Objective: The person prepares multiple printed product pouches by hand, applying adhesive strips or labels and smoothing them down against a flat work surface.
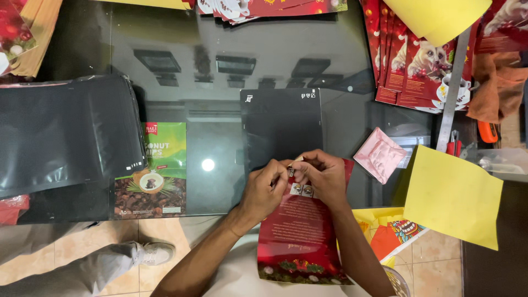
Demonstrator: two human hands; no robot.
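Note:
Both my hands meet at the near edge of a glass table point(220, 82). My left hand point(265, 191) and my right hand point(323, 175) pinch a small sticker strip point(302, 190) against the top of a red printed pouch point(300, 236) that hangs over the table's edge. Just beyond my fingers lies a flat black pouch point(280, 127). How the fingers share the grip on the small piece is partly hidden.
A stack of black pouches point(63, 132) lies at left beside a green snack pouch point(157, 170). Red printed pouches point(418, 60), a metal ruler point(454, 88), a pink packet point(379, 155) and yellow paper sheets point(451, 195) fill the right. Someone's leg and shoe point(148, 254) show below.

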